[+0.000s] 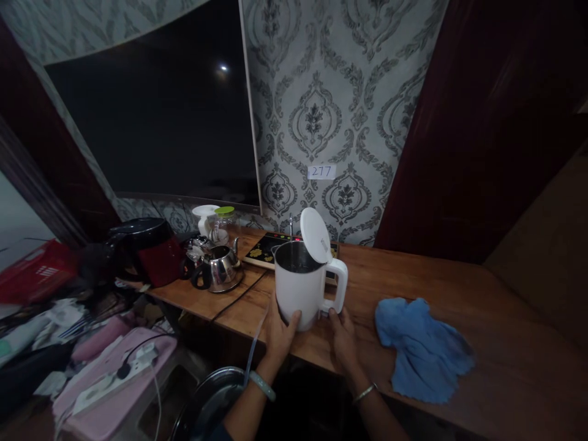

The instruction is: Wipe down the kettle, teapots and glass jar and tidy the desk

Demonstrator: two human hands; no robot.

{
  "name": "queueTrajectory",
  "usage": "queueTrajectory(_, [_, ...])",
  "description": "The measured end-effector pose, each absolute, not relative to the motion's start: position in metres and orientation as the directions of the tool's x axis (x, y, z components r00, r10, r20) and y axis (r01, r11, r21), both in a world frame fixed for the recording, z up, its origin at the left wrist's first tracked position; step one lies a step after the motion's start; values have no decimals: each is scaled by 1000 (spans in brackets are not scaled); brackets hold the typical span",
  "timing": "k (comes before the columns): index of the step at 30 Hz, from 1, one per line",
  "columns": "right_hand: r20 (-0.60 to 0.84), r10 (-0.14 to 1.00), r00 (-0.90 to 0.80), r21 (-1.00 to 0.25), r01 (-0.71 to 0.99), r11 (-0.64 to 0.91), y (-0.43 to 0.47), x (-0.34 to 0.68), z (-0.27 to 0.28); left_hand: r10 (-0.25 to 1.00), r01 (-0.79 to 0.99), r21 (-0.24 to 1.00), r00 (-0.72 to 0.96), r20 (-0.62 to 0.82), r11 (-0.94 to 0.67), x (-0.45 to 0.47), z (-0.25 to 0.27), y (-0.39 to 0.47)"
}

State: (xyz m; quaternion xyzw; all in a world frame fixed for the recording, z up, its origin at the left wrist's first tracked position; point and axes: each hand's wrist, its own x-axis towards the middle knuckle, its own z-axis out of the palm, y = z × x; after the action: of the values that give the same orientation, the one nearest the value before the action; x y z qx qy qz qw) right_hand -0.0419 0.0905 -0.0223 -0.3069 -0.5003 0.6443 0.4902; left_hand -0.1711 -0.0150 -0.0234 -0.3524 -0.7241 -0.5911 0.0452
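Remotely, I see the left hand (278,331) clasp an open, white, metal-lined cylindrical kettle (298,295); whether the right hand (344,338) grips, I can't tell; lopsided support could tip it.

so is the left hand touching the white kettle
Touching. The head view shows the left hand cupping the lower side of the white kettle, with its thumb against the front.

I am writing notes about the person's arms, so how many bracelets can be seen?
2. One thicker, pale bracelet is on the left wrist; one thin, silvery bracelet is on the right wrist.
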Motion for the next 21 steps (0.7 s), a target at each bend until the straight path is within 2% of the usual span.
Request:
queueTrajectory(10, [88, 937, -337, -935, -352, -39, 91, -44, -24, 475, 560, 827, -744, 471, 57, -171, -20, -17])
queueTrajectory(21, [74, 937, -343, -937, -345, -52, 87, -43, -16, 442, 565, 822, -757, 481, 73, -172, -24, -15])
